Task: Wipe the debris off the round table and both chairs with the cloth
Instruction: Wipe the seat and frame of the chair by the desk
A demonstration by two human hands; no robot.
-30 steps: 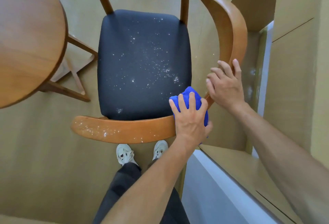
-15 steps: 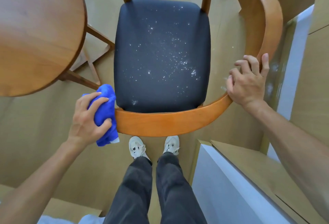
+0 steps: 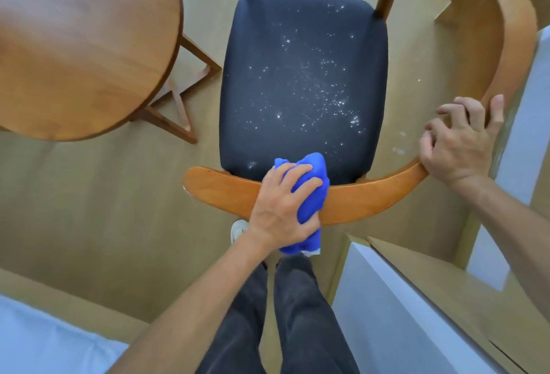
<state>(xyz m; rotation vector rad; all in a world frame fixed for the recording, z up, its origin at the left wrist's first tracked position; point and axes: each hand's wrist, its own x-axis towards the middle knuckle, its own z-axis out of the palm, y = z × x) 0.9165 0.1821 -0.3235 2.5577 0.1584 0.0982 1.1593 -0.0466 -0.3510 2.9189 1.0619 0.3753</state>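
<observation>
A wooden chair with a curved orange-brown rail point(image 3: 363, 198) stands below me, its dark seat point(image 3: 303, 82) sprinkled with white crumbs. My left hand point(image 3: 279, 210) grips a bunched blue cloth point(image 3: 312, 195) and presses it onto the near stretch of the rail, just in front of the seat. My right hand point(image 3: 461, 147) holds the rail at its right bend, fingers curled over the wood. The round wooden table point(image 3: 77, 43) fills the upper left, its top bare in view.
A white cabinet with a tan top point(image 3: 416, 308) stands close at the lower right and along the right wall. Table legs point(image 3: 178, 105) splay between table and chair. My legs and a shoe point(image 3: 238, 229) are right behind the chair. A pale blue surface point(image 3: 44, 341) shows lower left.
My left hand swept the cloth from the rail's right part to its left end, then back to the middle. The crumbs on the left end are gone. My right hand kept its hold.
</observation>
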